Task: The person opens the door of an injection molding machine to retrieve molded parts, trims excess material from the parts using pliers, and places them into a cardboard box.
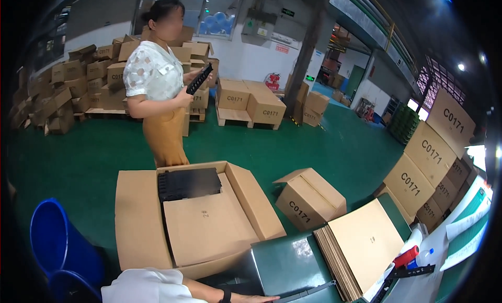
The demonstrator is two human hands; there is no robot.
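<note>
In the head view, I am seeing only one of my hands [261,299], and I cannot tell for certain which side it belongs to. It is lying flat with the fingers stretched out and released, gripping nothing, at the very bottom edge of the picture. A white sleeve [149,287] and a dark wristband [226,295] are showing on that arm. The fingertips are resting on or just above the lower edge of a dark green table surface [287,264]; I cannot tell if they are touching it. My other hand is lying outside the picture.

Nearest to the hand, just up and to the left, a large open cardboard box [196,219] is sitting on the green floor [78,162] with its flaps spread wide. Inside it, a flat cardboard sheet [206,227] is covering most of the bottom, and a black ribbed tray [188,183] is lying at the far end.

On the table to the right, a stack of flat cardboard sheets [361,248] is lying tilted (its edges fan toward me). Beside it, a red-capped marker [407,256] and a black strip [413,271] are resting near white papers.

A co-worker in a white blouse [154,73] is standing beyond the box, holding another black tray [200,78] in both hands. A smaller box [309,198] is sitting on the floor, and a blue bin [57,245] is standing at lower left.
</note>
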